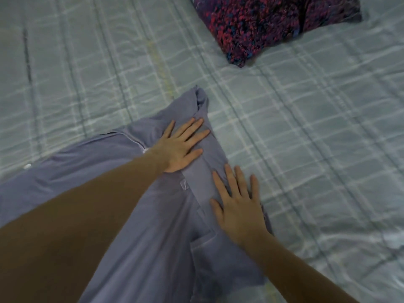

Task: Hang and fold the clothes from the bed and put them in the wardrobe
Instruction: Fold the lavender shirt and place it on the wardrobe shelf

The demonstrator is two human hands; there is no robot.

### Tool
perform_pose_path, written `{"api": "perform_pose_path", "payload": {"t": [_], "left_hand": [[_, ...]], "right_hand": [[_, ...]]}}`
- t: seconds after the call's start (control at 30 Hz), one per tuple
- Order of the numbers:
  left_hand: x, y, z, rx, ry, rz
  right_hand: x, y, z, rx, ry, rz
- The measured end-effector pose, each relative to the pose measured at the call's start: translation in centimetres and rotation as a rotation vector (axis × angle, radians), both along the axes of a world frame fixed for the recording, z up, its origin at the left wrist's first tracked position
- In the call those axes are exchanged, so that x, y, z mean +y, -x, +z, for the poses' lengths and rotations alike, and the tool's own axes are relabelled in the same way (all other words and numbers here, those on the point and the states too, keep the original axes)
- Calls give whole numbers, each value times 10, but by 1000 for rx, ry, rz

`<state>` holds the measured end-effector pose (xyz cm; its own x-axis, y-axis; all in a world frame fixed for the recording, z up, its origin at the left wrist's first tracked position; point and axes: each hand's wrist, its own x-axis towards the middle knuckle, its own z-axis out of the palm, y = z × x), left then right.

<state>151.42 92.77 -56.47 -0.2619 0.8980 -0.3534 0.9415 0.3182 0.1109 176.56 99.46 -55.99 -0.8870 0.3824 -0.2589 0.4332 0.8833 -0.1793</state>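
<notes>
A lavender-grey garment [161, 232] lies spread on the bed, reaching from the lower left up to a bunched tip near the middle. My left hand [181, 147] presses flat on its upper part, fingers straight and spread. My right hand [237, 204] lies flat on the garment's right edge, fingers straight, with the fingertips near the bedspread. A folded strip of the fabric runs between the two hands. A small chest pocket shows below my right wrist.
The bed is covered with a pale green checked bedspread [317, 127]. A dark red, purple and blue knitted garment [269, 25] lies at the top right of the bed. A small white object [28, 166] peeks out at the lavender garment's left edge.
</notes>
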Motion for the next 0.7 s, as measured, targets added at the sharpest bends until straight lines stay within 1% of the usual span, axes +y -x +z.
{"api": "perform_pose_path", "payload": {"t": [0.07, 0.13, 0.17, 0.23, 0.27, 0.3, 0.37, 0.4, 0.47, 0.53, 0.6, 0.63, 0.7], "left_hand": [[3, -2, 6, -12, 25, -9], [11, 1, 22, 47, -20, -41], [18, 4, 32, 82, -74, -84], [38, 11, 50, 129, -171, -249], [48, 13, 57, 147, -155, -344], [57, 15, 61, 163, -98, -419], [76, 23, 65, 201, 28, -513], [85, 26, 66, 203, 76, -533], [98, 32, 70, 146, 155, -517], [104, 33, 75, 111, 212, -498], [106, 30, 78, 154, 258, -523], [105, 29, 78, 178, 229, -554], [103, 27, 76, 224, 113, -591]], "right_hand": [[-1, 2, 0, 9, -13, -8], [-1, 2, 7, 34, 15, -22], [1, 3, 13, 43, 31, -35], [7, 8, 26, 45, 45, -92], [10, 9, 36, 19, 38, -129], [12, 9, 46, -29, 38, -166], [18, 6, 61, -156, 97, -251], [21, 3, 65, -220, 134, -293], [22, -3, 68, -314, 158, -325], [21, -10, 65, -275, 120, -334], [20, -13, 61, -208, 156, -365], [18, -15, 59, -181, 217, -393], [11, -21, 57, -119, 318, -426]]}}
